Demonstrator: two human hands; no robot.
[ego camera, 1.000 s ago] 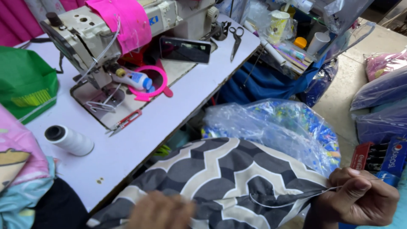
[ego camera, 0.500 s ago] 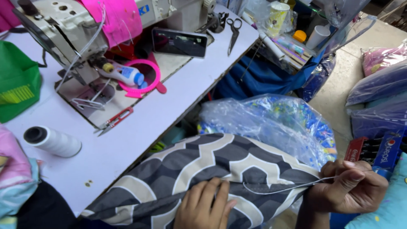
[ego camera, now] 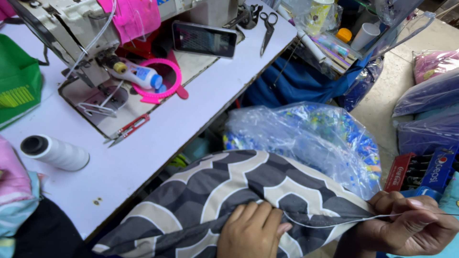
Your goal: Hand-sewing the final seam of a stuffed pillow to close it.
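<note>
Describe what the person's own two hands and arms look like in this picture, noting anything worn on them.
The left hand and the right hand are both bare: no gloves, rings or wristbands show. No sleeve reaches either wrist in view. The fingernails are short and unpainted. The forearms are mostly cut off by the frame's bottom edge.

A sewing machine (ego camera: 76,28) is set on the white table (ego camera: 158,148), with a white thread cone (ego camera: 55,153) lain near its front edge. Scissors (ego camera: 267,26) and what appears to be a phone (ego camera: 204,39) are seen farther back, a pink ring (ego camera: 160,83) between.
</note>
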